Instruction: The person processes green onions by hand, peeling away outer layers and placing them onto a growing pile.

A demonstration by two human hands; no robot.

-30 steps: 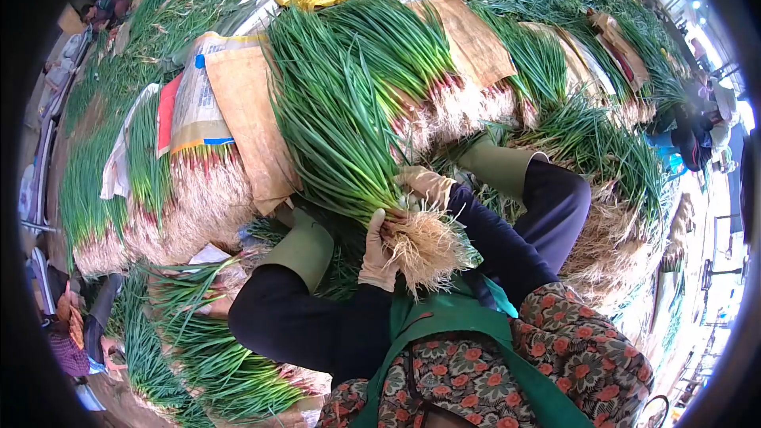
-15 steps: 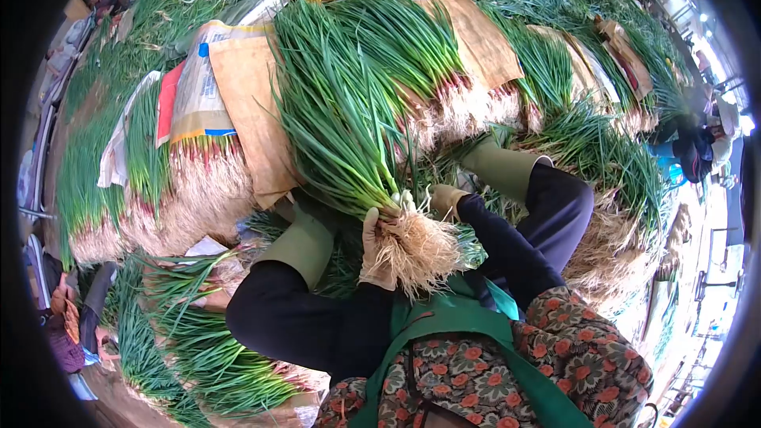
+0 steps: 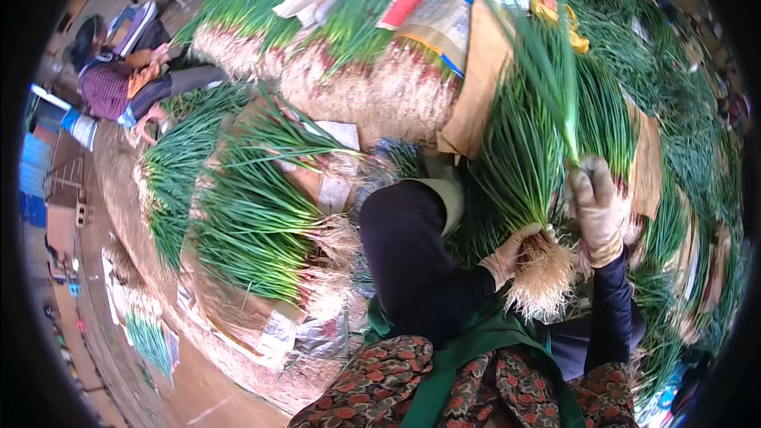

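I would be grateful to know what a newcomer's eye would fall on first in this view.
Most likely the thick bundle of green onions right of centre, its bushy pale roots next to the gloved left hand holding it. Just right of that, the gloved right hand holds a blurred green stalk pointing up the picture. After that, perhaps the co-worker in a purplish top at far left.
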